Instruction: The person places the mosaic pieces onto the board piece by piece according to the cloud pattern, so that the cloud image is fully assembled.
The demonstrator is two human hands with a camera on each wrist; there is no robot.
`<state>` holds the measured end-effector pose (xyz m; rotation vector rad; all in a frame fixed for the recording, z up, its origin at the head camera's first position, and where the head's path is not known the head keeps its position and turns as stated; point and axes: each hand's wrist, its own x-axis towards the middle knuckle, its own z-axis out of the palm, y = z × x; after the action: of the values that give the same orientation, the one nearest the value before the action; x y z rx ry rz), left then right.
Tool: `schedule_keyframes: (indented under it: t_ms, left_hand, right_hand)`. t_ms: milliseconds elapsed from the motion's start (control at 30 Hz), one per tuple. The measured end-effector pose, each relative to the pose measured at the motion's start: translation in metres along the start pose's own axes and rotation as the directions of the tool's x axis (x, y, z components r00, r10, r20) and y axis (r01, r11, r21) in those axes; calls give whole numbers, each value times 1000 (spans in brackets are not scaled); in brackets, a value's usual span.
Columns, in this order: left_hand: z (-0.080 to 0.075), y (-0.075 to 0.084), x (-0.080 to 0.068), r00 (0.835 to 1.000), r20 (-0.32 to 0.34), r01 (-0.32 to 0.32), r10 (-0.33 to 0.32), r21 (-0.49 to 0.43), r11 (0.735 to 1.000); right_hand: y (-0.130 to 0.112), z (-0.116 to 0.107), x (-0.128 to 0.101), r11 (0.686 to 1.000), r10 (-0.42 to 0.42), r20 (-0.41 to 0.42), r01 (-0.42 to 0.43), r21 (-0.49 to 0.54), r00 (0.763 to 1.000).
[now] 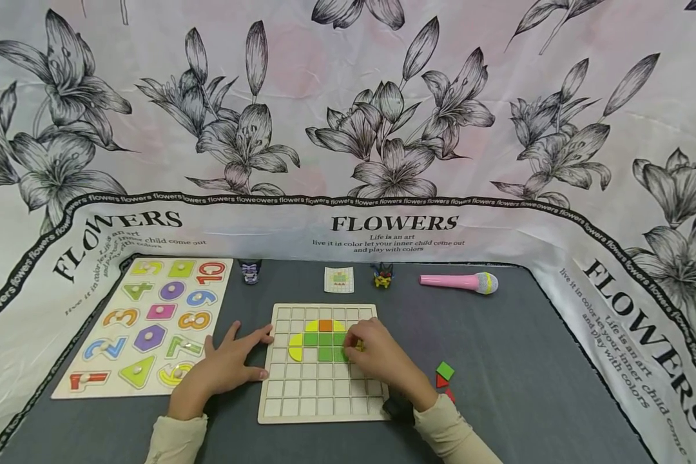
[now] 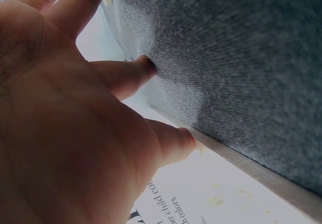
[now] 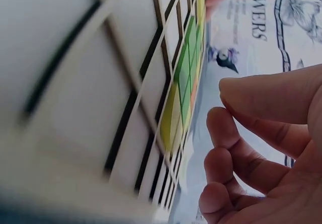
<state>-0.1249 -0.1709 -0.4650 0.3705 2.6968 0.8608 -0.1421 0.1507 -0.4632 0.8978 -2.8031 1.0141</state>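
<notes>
Progress looks early to us: on the pale wooden grid board (image 1: 323, 386) in the middle of the dark grey table (image 1: 528, 386), only a small cluster of yellow, orange and green tiles (image 1: 319, 339) fills the upper rows, and most cells lie bare. Our right hand (image 1: 377, 353) hovers at that cluster's right edge, fingers curled, though we cannot tell if it pinches a piece. Our left hand (image 1: 232, 366) lies spread and flat, fingertips touching the board's left rim.
</notes>
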Motion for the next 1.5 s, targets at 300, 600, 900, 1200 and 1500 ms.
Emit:
schedule_keyframes:
  t_ms: [300,600,900,1200,1500]
  left_hand:
    - [-4,4,-1,1000,11,10,-11,11,1000]
    - [-1,3,0,1000,14,18,-18,10,1000]
    - [0,3,0,1000,12,5,-5,7,1000]
    - [-1,2,-1,1000,5,-4,4,-1,1000]
    - [-1,2,-2,1000,3,-2,2,2,1000]
  right_hand:
    - [16,-40,-43,993,117,-47,-117,9,992]
    - [41,-74,-85,972,220,-119,-228,-59,968]
    - [64,-86,-114,945,307,-63,-312,-101,950]
    - [70,-82,-112,908,412,16,-409,-89,911]
    - [64,-77,-102,919,387,-54,-389,-54,921]
